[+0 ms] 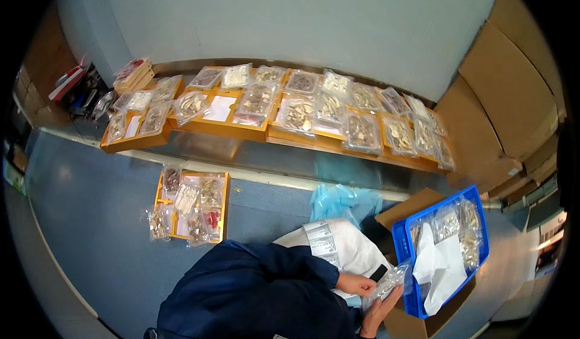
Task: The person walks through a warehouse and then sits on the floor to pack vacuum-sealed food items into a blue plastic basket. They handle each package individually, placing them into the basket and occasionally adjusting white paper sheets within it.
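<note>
My right hand holds a clear plastic pack from its near side, thumb and fingers along the film. Glare hides what the pack contains. With fingers curled, my left hand is at the pack's left edge; whether it pinches the film is hidden. A strip of printed labels lies over the white cloth on my lap. Close to my left hand is a small black strip. Right of the hands, a blue plastic crate holds several packs of dried mushrooms and a crumpled white sheet.
The crate rests on an open cardboard box. Light-blue plastic sheets lie on the floor ahead. An orange compartment box with packs sits front left. More orange boxes line a low metal ledge. Cardboard cartons are stacked at right.
</note>
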A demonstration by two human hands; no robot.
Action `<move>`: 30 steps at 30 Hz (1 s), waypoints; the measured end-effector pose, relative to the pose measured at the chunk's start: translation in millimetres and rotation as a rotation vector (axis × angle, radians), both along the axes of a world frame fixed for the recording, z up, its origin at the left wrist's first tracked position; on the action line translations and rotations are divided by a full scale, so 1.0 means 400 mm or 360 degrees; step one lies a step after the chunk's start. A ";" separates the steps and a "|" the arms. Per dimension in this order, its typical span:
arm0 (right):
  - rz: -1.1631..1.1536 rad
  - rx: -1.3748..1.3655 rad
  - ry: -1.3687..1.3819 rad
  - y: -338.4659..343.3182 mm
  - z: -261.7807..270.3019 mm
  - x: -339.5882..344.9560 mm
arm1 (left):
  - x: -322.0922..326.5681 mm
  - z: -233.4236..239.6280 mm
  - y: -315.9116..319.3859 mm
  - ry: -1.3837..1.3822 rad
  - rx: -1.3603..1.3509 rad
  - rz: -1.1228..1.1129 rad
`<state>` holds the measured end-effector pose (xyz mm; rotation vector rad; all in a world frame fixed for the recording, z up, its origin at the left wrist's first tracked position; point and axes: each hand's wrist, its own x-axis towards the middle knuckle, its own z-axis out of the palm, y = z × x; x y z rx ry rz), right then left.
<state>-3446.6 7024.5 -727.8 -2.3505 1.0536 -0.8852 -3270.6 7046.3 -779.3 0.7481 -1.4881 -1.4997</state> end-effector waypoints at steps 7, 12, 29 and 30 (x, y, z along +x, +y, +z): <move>-0.0017 0.0349 0.0250 -0.035 0.001 -0.047 | 0.349 0.073 0.138 0.0217 0.0004 0.0704; 0.0021 0.0190 0.0213 -0.041 0.106 0.023 | 0.821 0.251 0.403 -0.0317 -0.0125 0.1947; -0.0493 -0.0541 0.0493 -0.334 0.150 -0.119 | 0.983 0.316 0.300 -0.1975 -0.0193 0.1757; -0.0554 -0.0532 0.0557 -0.375 0.127 -0.147 | 0.927 0.316 0.277 -0.1737 -0.0199 0.1655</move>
